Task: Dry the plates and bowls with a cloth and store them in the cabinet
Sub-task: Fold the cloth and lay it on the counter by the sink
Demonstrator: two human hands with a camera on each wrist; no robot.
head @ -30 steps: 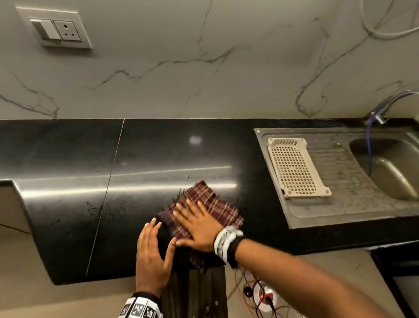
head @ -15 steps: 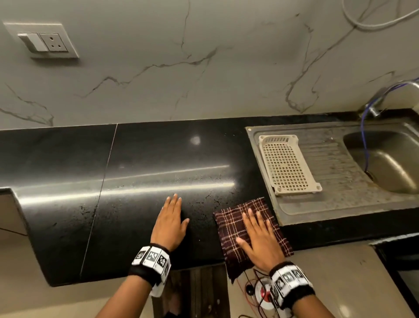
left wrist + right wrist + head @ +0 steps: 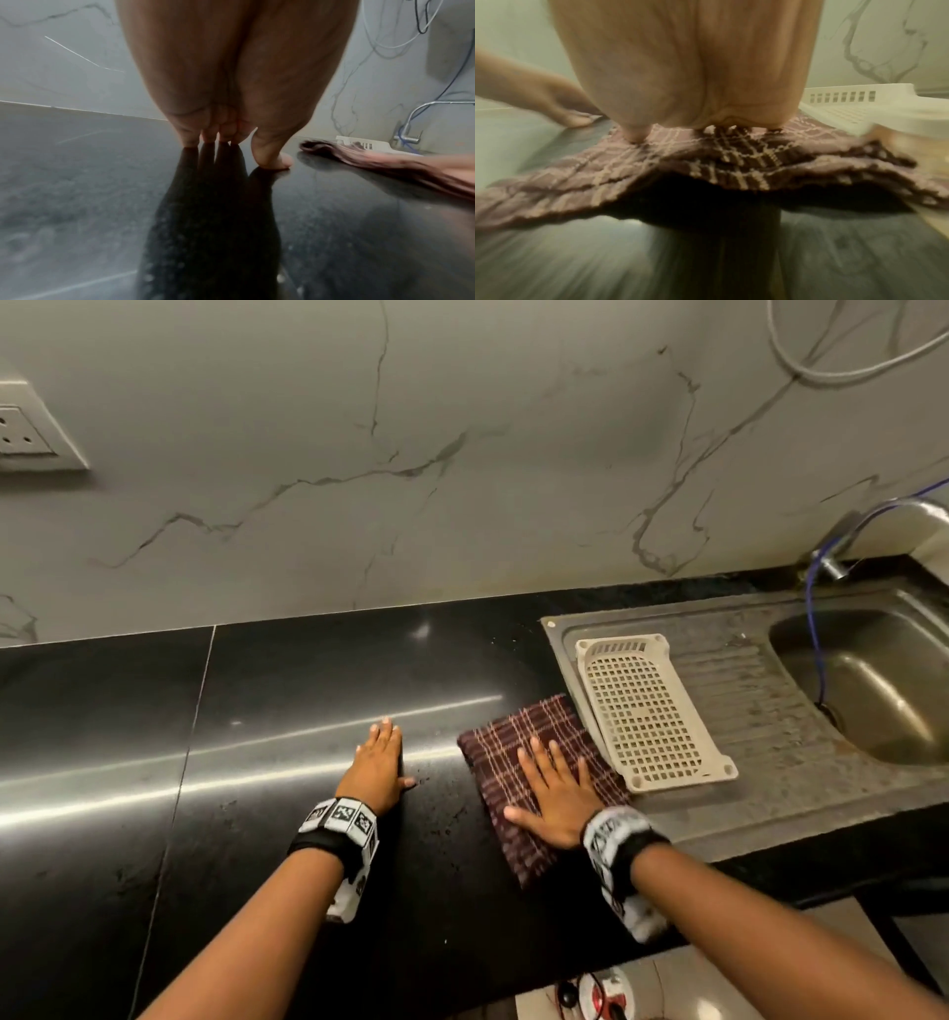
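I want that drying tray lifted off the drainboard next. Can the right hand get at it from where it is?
Probably yes: the right hand lies flat on the cloth right beside the tray, nothing between them.

Head view looks down; wrist views skim the countertop (image 3: 308, 690), sharing it

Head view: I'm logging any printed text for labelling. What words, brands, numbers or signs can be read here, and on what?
No readable words, brands or numbers in any view.
Wrist bands: black-and-white square code patterns, no letters.
Wall socket: no legible marking.
Cloth, drying tray, sink, counter: no print seen.
Both wrist views: blurred, no text.
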